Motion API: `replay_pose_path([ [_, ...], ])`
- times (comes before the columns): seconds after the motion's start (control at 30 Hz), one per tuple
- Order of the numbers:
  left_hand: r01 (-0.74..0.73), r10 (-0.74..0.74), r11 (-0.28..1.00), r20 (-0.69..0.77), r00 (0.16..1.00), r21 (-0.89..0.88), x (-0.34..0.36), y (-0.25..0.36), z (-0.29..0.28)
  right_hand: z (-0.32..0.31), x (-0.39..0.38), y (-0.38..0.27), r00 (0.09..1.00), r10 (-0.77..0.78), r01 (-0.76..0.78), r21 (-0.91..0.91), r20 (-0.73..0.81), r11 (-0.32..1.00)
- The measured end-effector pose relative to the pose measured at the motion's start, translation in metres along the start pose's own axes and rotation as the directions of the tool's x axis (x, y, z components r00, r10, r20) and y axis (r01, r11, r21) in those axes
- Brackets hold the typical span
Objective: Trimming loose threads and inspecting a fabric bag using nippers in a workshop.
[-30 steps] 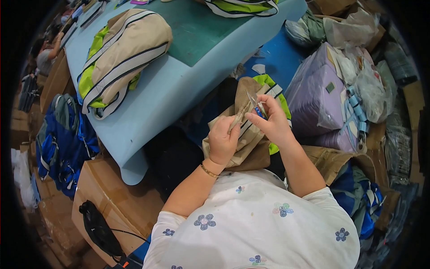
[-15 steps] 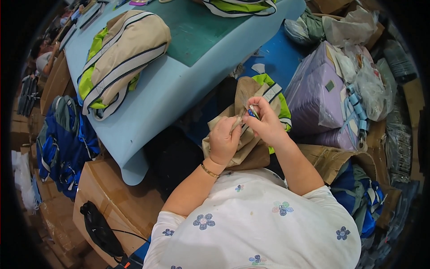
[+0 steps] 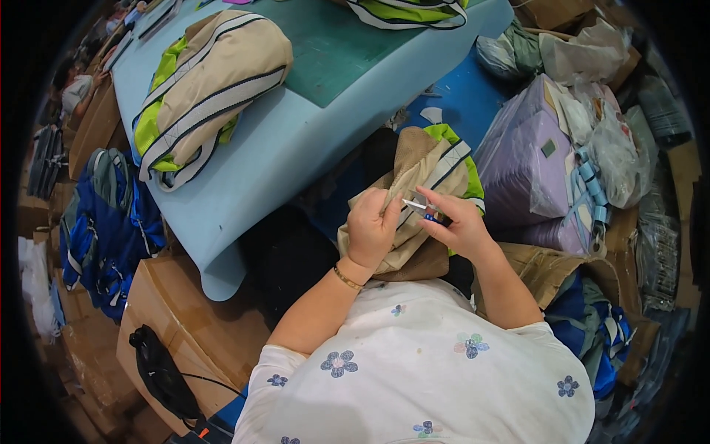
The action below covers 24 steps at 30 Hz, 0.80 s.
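Note:
In my lap lies a beige fabric bag [image 3: 410, 177] with bright green panels and white straps edged in dark navy. My left hand [image 3: 370, 228] is closed, pinching an edge of the beige cloth between thumb and fingers. Held in my right hand [image 3: 462, 222] are small thread snips [image 3: 429, 216] with a blue part near the fingers. Their pale metal blades stand apart and point at the left fingertips. Whether a thread lies between the blades is too small to tell.
A similar beige and green bag [image 3: 214, 89] rests on the light blue covered table [image 3: 296, 140], ahead to the left. Blue and grey bags [image 3: 111, 229] hang at the left, above a cardboard box [image 3: 200, 325]. At the right stands a plastic-wrapped lilac stack [image 3: 518, 155].
My right hand has drawn slightly back to the right, its fingers have spread, and the snips' blades now show. My left hand keeps its pinch on the cloth.

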<state>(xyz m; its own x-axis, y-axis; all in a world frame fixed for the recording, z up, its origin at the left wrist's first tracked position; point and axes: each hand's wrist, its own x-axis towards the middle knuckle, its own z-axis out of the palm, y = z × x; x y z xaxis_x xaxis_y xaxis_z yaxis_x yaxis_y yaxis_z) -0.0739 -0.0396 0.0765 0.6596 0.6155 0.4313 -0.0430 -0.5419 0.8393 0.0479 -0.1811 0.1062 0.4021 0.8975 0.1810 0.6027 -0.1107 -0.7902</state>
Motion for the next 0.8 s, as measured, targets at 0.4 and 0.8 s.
replay_pose_path([
  [0.4,-0.118,0.118,0.991,0.009,0.993,0.057,-0.002,0.004,-0.001,-0.011,0.011,-0.015,0.980,-0.194,0.198,-0.353,0.047,0.914],
  [0.8,0.008,-0.008,1.000,-0.034,0.999,0.003,-0.001,0.009,0.003,-0.017,0.017,-0.009,0.995,0.093,-0.084,0.188,-0.042,0.979],
])
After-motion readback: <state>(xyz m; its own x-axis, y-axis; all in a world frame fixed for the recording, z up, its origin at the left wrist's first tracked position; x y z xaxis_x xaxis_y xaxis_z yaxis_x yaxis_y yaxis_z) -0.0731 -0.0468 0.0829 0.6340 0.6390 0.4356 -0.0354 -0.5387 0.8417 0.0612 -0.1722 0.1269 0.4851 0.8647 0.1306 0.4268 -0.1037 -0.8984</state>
